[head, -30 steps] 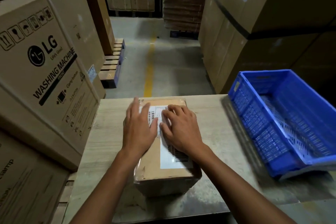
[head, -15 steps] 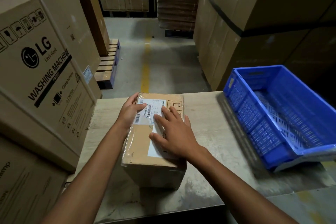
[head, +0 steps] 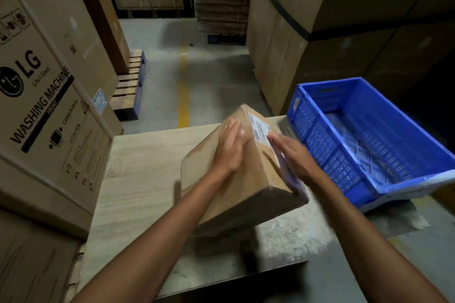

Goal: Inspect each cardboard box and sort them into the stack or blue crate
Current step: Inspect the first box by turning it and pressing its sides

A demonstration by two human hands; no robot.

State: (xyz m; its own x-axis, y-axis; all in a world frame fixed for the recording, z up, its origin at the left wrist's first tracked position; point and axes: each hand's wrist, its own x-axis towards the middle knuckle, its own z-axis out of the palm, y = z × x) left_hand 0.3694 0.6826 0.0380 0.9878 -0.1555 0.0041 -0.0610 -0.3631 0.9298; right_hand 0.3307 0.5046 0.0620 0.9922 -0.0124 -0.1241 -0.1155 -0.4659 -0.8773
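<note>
Box [head: 256,179], one, tilted between left hand [head: 230,149], right hand [head: 294,155], one blue crate [head: 317,140]

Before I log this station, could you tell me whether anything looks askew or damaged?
Only the cardboard box stands out: it is tipped steeply, labelled face toward the blue crate, pressed between the flat left hand and right hand. That reads as inspection, not a fault. No tears show, though blur hides detail.

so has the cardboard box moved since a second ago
Yes. The cardboard box lay flat on the table. Now it is tipped up between the left hand and the right hand, and it is nearer the blue crate.
</note>
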